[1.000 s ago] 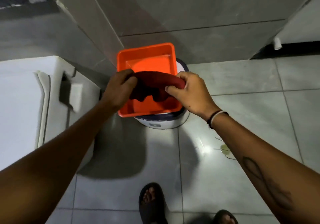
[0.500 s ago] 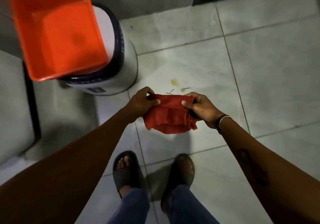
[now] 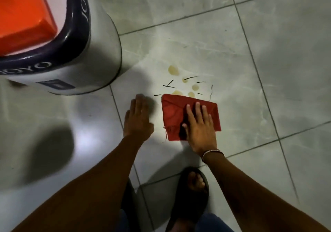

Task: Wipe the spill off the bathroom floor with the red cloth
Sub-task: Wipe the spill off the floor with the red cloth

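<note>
The red cloth (image 3: 174, 114) lies folded flat on the grey tiled floor (image 3: 268, 61). My right hand (image 3: 198, 126) presses down on it, palm flat and fingers spread. Just beyond the cloth's far edge is the spill (image 3: 186, 81): a few yellowish drops with thin dark strands scattered among them. One drop touches the cloth's edge. My left hand (image 3: 138, 118) rests flat on the bare tile to the left of the cloth, holding nothing.
A white bucket (image 3: 100, 49) with a dark blue rim stands at the upper left, an orange tub (image 3: 23, 13) on top of it. My sandalled foot (image 3: 192, 187) is on the tiles below the right hand. Open floor extends to the right.
The cloth was lifted out of the orange tub with both hands, carried down and laid on the floor. My left hand has let go of it; my right hand now presses it flat.
</note>
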